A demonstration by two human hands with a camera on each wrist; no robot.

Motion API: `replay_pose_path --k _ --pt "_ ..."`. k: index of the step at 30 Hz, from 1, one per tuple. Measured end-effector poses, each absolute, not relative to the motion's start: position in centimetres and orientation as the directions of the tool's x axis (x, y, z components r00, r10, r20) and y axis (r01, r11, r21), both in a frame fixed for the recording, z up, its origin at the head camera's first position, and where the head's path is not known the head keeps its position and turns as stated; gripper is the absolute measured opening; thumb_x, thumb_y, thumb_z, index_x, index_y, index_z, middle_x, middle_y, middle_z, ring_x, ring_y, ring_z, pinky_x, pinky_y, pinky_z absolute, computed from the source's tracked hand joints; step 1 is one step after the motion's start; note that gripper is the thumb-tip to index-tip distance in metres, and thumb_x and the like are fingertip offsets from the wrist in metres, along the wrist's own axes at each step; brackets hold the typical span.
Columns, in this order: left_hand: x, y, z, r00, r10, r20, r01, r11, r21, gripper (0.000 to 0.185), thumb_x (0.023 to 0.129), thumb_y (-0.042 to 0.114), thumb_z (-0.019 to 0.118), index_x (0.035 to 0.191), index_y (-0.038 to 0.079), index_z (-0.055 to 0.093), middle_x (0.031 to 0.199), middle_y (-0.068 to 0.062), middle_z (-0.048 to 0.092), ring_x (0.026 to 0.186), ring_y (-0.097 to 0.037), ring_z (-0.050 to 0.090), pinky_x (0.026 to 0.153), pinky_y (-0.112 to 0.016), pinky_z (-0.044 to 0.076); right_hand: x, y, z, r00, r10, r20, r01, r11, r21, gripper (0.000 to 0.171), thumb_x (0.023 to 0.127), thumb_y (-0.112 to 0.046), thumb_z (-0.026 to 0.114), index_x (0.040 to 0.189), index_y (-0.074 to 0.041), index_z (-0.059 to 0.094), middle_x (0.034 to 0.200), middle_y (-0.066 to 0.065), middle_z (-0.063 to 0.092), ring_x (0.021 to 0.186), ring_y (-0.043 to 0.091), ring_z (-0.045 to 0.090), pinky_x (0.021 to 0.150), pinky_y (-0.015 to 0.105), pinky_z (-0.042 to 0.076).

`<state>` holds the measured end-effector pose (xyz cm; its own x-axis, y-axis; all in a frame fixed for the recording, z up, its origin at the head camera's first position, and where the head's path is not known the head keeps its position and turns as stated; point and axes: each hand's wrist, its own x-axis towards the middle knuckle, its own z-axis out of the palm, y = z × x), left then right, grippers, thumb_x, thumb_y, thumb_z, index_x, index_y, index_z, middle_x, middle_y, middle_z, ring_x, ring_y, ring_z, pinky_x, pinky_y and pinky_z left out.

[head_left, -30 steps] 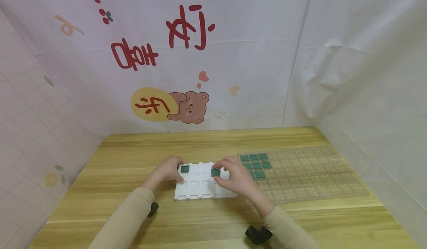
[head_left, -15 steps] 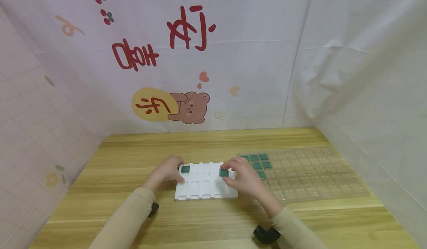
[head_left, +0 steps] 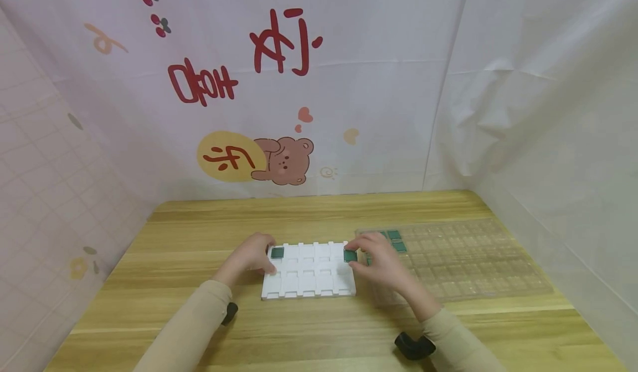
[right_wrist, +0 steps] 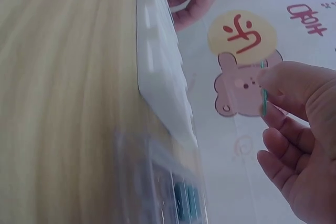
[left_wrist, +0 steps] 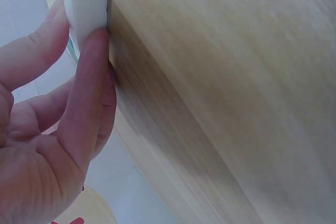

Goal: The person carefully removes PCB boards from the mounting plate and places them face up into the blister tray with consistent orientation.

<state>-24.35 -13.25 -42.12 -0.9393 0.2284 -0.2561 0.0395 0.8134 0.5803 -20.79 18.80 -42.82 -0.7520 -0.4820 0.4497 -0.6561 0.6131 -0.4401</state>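
Observation:
My left hand (head_left: 251, 252) grips the left end of a white tray (head_left: 308, 285) with rows of shallow pockets. In the left wrist view its thumb is over the top face and curled fingers (left_wrist: 93, 72) are at the tray's side. One square green chip (head_left: 277, 253) lies in the tray's far left pocket. My right hand (head_left: 382, 262) pinches another thin square green chip (head_left: 350, 256) between thumb and fingers, over the tray's far right corner. Seen edge-on in the right wrist view, this held chip (right_wrist: 264, 102) is raised above the tray (right_wrist: 157, 72).
To the right lies a clear plastic tray (head_left: 463, 261) with many pockets. Several green chips (head_left: 399, 246) sit at its left end, partly hidden by my right hand. The wooden table (head_left: 299, 333) is bounded by white printed cloth (head_left: 379, 95) at back and sides.
My right hand has moved right along the white tray's far row with the pinched chip, covering more chips in the clear tray. My left hand has stayed at the tray's left end.

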Motion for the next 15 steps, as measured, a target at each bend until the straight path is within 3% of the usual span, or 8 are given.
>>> replay_pose_path --k 9,15 --pt "-24.3 -13.3 -42.1 -0.937 0.248 -0.244 0.062 0.810 0.583 0.063 0.067 -0.005 0.085 0.125 -0.010 0.058 0.107 -0.019 0.060 0.077 -0.021 0.060 0.055 -0.027 0.058 -21.6 21.3 -43.4 -0.710 -0.505 0.492 -0.698 0.596 -0.396 0.031 0.074 -0.006 0.084 0.103 -0.009 0.073 0.103 0.002 0.067 0.103 0.027 0.056 0.088 0.045 0.049" --pt "-24.3 -13.4 -42.2 -0.941 0.240 -0.239 0.061 0.814 0.578 0.064 0.066 -0.004 0.086 0.124 -0.009 0.059 0.105 -0.018 0.060 0.075 -0.021 0.061 0.056 -0.028 0.058 -21.8 23.2 -43.4 -0.730 -0.516 0.448 -0.682 0.592 -0.430 0.032 0.076 -0.003 0.083 0.106 -0.008 0.072 0.107 0.003 0.065 0.104 0.027 0.056 0.086 0.045 0.049"
